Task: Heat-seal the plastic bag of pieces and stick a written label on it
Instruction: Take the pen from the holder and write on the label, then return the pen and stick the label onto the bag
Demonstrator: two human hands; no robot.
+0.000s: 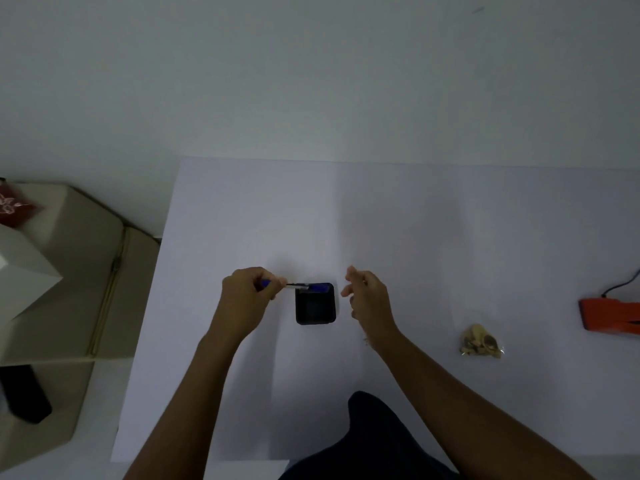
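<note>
My left hand (247, 292) grips a blue pen (277, 284) whose tip points right, over the far rim of a black square holder (315, 304) in the middle of the white table. Something blue shows at the holder's far edge. My right hand (367, 296) hovers just right of the holder with its fingers loosely curled and nothing in it. A small clear plastic bag of tan pieces (480, 341) lies on the table to the right. At the right edge sits the orange heat sealer (609, 315) with a black cord.
The white table (415, 237) stands against a pale wall. To the left of it are beige blocks (79, 271), a dark red patterned item (14, 209) and a black object (26, 393) on the floor. My dark-clothed knee (374, 438) shows at the bottom.
</note>
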